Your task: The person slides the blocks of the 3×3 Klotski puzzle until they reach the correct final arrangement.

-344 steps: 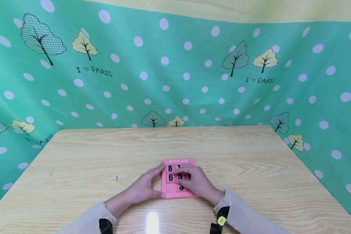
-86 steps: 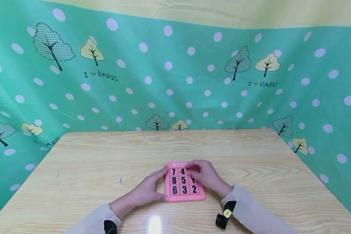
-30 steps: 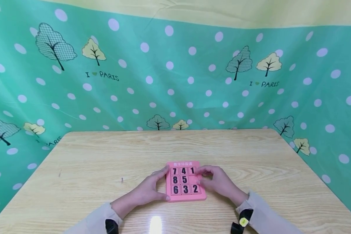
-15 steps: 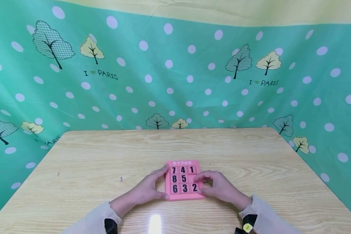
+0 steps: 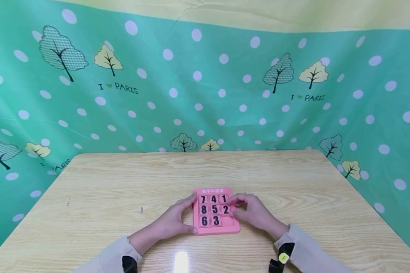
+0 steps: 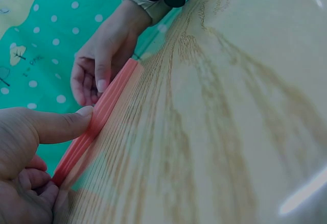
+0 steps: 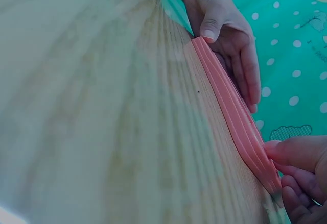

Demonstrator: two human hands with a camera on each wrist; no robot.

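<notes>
A pink number sliding puzzle (image 5: pixel 216 231) lies flat on the table. Its rows read 7 4 1, then 8 5 2, then 6 3 with a gap at the lower right. My left hand (image 5: pixel 172 222) grips the left edge, thumb at the near corner and fingers further up. On the right side, my right hand (image 5: pixel 254 214) has thumb and forefinger at the number 2 tile (image 5: pixel 225 209), their tips covering its right edge. Both wrist views show the puzzle's side (image 6: pixel 104 109) edge-on, so the tiles are hidden there.
The wooden table (image 5: pixel 123 178) extends around the puzzle, with a small dark mark (image 5: pixel 141 209) to the left. Behind it hangs a green dotted cloth (image 5: pixel 222 102). A bright reflection (image 5: pixel 181 261) shows near the front.
Over these seconds the tiles have been rearranged. Lately the 1 slid up to the top row, then the 2 up to the middle row. My left hand keeps its hold.
</notes>
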